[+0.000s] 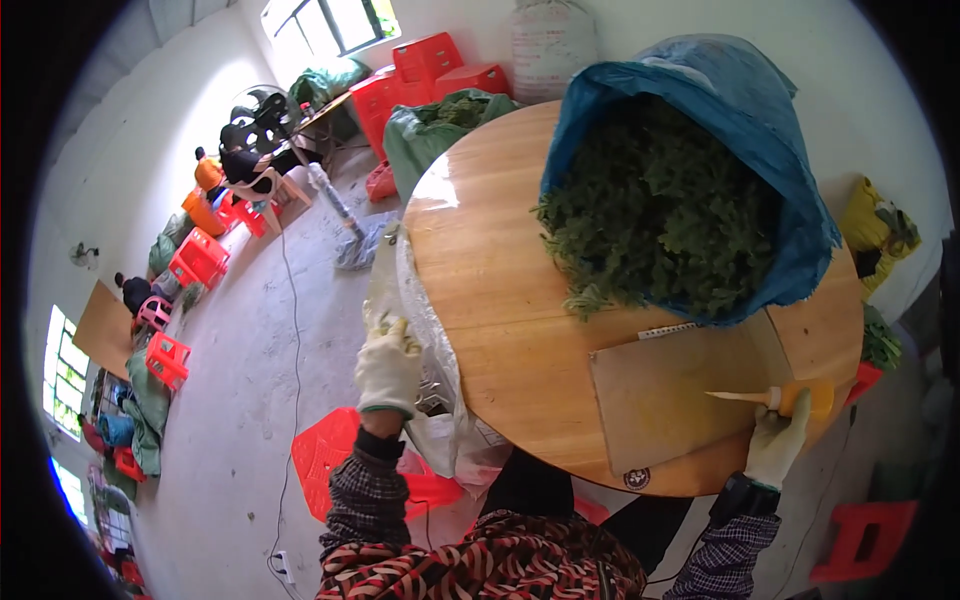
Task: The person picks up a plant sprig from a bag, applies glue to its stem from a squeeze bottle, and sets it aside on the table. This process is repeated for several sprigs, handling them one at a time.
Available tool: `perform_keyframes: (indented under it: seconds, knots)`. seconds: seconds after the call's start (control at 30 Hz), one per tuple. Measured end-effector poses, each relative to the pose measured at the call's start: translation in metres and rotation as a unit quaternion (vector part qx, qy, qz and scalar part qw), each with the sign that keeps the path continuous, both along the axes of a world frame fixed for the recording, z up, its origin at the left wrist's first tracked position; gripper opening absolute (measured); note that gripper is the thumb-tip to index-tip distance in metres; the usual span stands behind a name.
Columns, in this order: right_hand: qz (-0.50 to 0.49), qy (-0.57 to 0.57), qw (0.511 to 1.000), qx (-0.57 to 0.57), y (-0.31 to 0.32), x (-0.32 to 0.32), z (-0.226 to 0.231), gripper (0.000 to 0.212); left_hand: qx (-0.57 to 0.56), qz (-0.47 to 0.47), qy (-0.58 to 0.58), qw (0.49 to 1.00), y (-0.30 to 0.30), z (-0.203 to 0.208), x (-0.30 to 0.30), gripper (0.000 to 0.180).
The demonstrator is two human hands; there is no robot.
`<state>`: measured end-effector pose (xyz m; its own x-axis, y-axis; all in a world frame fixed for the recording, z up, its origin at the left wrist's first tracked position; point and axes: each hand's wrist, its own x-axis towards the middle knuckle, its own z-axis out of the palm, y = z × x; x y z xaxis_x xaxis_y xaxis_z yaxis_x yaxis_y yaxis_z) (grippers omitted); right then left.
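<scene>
My left hand (388, 366), in a whitish work glove, reaches out past the left rim of the round wooden table (480, 260) and pinches a small tuft of green stems over a clear plastic bag (420, 330) that hangs at the table's edge. My right hand (778, 440), also gloved, grips a knife (775, 399) by its yellow handle; the pale blade points left over a wooden cutting board (670, 395). A big blue sack (740, 120) lies open on the table, spilling leafy green plants (660, 225) toward the board.
A red plastic stool (340, 455) stands on the concrete floor under my left arm. More red stools and crates (425, 65), green sacks (440, 130), a floor fan (262, 118) and a seated person (135, 290) are farther left. A yellow bag (868, 225) lies at right.
</scene>
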<state>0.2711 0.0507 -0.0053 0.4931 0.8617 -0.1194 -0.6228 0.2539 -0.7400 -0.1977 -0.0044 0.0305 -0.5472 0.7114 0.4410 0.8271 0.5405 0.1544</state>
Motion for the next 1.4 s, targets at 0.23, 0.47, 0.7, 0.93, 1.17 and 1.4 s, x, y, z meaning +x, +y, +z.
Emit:
perform_keyframes:
  seconds: [0.23,0.47,0.7,0.93,1.17,1.4]
  knots:
    - [0.009,-0.005,1.000,-0.009,0.000,-0.008,0.006,0.026,-0.043,-0.187,-0.082,0.978,0.017,0.029,0.042,0.024]
    - [0.017,-0.007,1.000,-0.009,-0.003,-0.005,0.007,0.025,-0.065,-0.337,-0.030,0.939,0.099,0.029,0.132,0.024]
    - [-0.004,0.006,1.000,-0.008,-0.002,-0.012,0.014,0.022,-0.084,-0.345,0.061,0.933,0.118,0.006,0.134,0.011]
    - [0.000,0.014,1.000,-0.016,-0.003,-0.008,0.011,0.021,-0.052,-0.484,-0.118,0.865,0.061,0.040,0.150,0.018]
    - [-0.007,0.014,1.000,-0.014,0.000,-0.012,0.013,0.023,-0.138,-0.523,-0.245,0.805,0.034,0.017,0.178,0.025]
    - [0.001,0.020,1.000,-0.007,-0.002,-0.007,0.009,0.024,-0.128,-0.603,-0.232,0.753,0.017,0.016,0.185,0.032]
